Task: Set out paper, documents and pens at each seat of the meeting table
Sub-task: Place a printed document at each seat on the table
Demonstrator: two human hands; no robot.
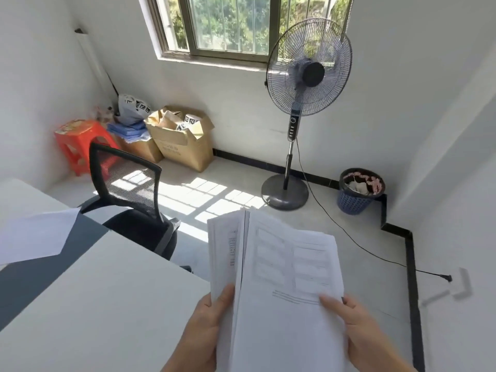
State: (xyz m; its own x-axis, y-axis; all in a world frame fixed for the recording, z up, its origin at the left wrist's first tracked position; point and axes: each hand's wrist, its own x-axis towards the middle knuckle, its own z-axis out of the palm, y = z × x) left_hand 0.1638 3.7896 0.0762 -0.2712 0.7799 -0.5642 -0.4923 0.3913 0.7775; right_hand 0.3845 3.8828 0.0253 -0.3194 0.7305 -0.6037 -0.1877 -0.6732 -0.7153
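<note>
Holding a stack of printed documents (290,264) up at 6 o'clock, over the floor just beside the right edge of the white meeting table (107,304). Gripping the lower left corner with the left hand (204,326), thumb laid on top, fingers hidden behind the sheets. Clamping the lower right edge with the right hand (357,334), thumb pressed flat on the top page. Splitting the stack in two: a thinner batch (225,251) tilted off to the left, the thicker part facing up, printed with boxes and lines of text too blurred to read.

Over at 9 o'clock, lying on the table, one white sheet (35,234), a corner reaching across the dark strip in the tabletop. At 10 o'clock, tucked close to the table, a black mesh office chair (126,178). Farther back at 11, standing along the wall, a red plastic stool (80,143) and an open cardboard box (182,140). At 1 o'clock, standing below the barred window (228,25), a pedestal fan (308,68). At 2 o'clock, sitting in the corner, a blue wastebasket (357,194) holding rubbish.
</note>
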